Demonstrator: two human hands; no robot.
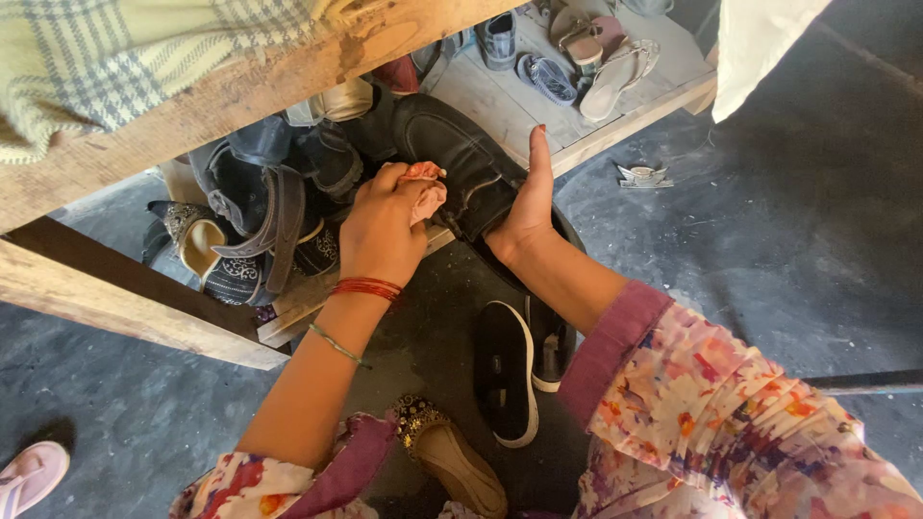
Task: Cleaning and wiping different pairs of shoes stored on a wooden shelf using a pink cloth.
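Item one: black leather shoe [452, 154], lying tilted at the front edge of a low wooden shelf [500, 106], toe pointing back toward the shelf's far side, heel end hanging over the edge.

Item two: right hand [524, 207], fingers straight and flat against the shoe's side near the heel, palm cupping it from the outer side.

Item three: left hand [385, 226], fist closed around a crumpled pink cloth [425, 187], the cloth pressed onto the shoe's upper. Red bangles [365, 286] at the wrist, a thin bracelet further up the forearm.

Item four: heap of other footwear on the shelf's left part, just beside the black shoe, including a dark strapped sandal [274, 216] and an embroidered slipper [207, 245]; the pile's exact count is hard to make out in the shade.

Item five: pale sandals [615, 72] and a blue patterned slipper [548, 79] at the shelf's far right corner.

Item six: on the grey floor below, a black slip-on with white sole [507, 370] and a tan-lined embroidered flat [452, 457].
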